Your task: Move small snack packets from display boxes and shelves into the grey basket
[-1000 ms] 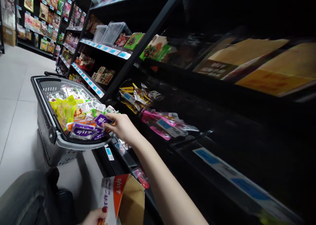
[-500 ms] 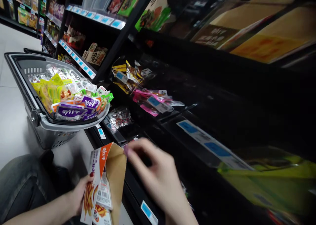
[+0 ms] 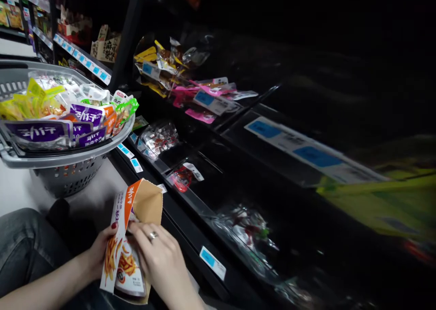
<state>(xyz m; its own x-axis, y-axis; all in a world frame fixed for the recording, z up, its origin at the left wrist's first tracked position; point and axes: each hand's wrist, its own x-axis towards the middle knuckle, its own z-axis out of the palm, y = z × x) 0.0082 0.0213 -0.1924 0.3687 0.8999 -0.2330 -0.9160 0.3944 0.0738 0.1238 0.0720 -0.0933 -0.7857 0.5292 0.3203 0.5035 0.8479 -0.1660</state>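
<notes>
My left hand grips the side of a cardboard box with an orange and white printed front. The box is open at the top and leans towards me. Inside it are white snack packets with a picture of brown strips of food. My right hand, a ring on one finger, reaches into the box with its fingers curled on a packet; the fingertips are hidden. At the upper left, a grey shopping basket holds several packets, purple ones in front and yellow ones behind.
Black shelving fills the right side. Its bins hold yellow packets, pink packets, silvery packets and a red packet. A price-tag strip runs along one shelf. My knee is at lower left, beside the basket.
My right hand has moved from beside the box's upper edge down into the box. My left hand keeps hold of the box. The view has shifted, so the basket appears farther left and larger.
</notes>
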